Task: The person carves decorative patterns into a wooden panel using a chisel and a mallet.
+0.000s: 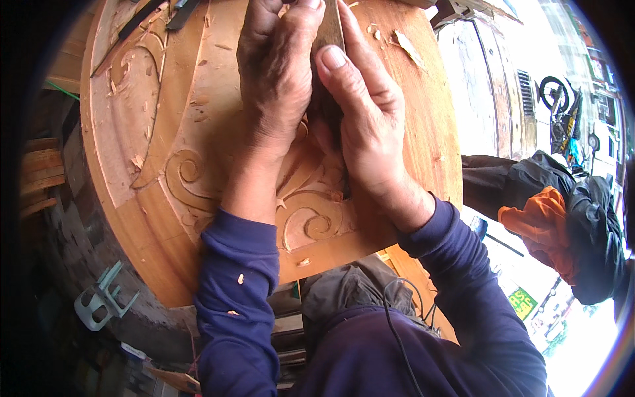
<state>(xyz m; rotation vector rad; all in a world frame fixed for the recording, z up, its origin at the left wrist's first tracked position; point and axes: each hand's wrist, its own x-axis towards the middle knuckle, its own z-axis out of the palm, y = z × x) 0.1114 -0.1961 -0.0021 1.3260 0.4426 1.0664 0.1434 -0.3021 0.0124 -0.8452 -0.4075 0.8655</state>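
My left hand (274, 79) and my right hand (367, 122) grip a dark, narrow bar (324, 99), apparently wooden, pointed away from me over a carved wooden panel (423, 132); its far end is cut off by the frame. My left fingers curl at its upper part, while my right thumb lies along it lower down. The panel has raised scrolls (311, 221) and loose pale shavings (407, 46). Flat tools (182, 13) lie at its upper left.
A pale plastic chair (99, 298) and stacked boards (41, 172) are left, below the panel. At right are dark garments (592, 238), an orange cloth (539, 231) and, farther off, a motorbike (562, 119) in bright light.
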